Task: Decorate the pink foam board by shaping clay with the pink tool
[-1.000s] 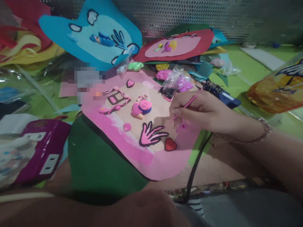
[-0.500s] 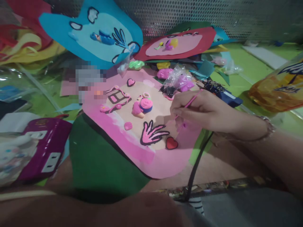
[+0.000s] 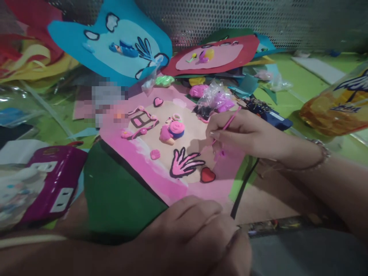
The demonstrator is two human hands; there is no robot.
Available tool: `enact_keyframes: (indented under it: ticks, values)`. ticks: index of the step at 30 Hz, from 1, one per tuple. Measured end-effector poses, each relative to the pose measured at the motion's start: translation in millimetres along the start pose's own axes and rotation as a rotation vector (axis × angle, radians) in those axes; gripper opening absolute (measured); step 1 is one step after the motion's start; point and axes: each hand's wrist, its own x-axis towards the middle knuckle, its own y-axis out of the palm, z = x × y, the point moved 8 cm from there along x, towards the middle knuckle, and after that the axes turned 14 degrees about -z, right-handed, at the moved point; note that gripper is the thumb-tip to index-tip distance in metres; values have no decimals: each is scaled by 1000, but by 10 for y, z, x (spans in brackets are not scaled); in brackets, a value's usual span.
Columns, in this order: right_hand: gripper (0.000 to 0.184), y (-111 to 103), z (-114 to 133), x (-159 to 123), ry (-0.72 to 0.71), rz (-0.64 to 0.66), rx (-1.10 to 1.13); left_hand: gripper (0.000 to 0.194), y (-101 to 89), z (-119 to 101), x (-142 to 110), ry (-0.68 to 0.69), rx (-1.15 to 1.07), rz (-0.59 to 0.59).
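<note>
Head view. One right hand (image 3: 244,132), thumb and fingers pinching a thin pink stick (image 3: 231,121). One pink card (image 3: 201,191) with beige middle, laid on the green bench (image 3: 330,142). Stick tip pointed down at the card's right side, near a small violet piece (image 3: 222,153); contact unclear. One red heart (image 3: 207,174) and one black-edged coral shape (image 3: 184,164), both nearer the front. One left hand (image 3: 198,230), fingers curled, across the card's near corner; contents of that grip impossible to tell. Step in hand, by judgement: fine detailing at the right edge. Next move, by judgement: steady pinch, light pressure. Against the earlier frame: left hand raised, near corner now hidden; right hand scarcely shifted.
</note>
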Motion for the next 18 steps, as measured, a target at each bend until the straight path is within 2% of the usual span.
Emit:
enact_keyframes:
  ticks: [1,3,9,18]
  values:
    - [18,1,-8,3,12,-2,15,30,-2,23,69,26,61,-21]
    - [19,2,-18,10,31,-6,27,38,95,60,105,40,90,31]
    - [20,9,-52,20,77,1,-5,47,326,91,-48,55,80,111]
    - [24,29,-135,53,163,-16,104,46,309,98,-48,32,77,96]
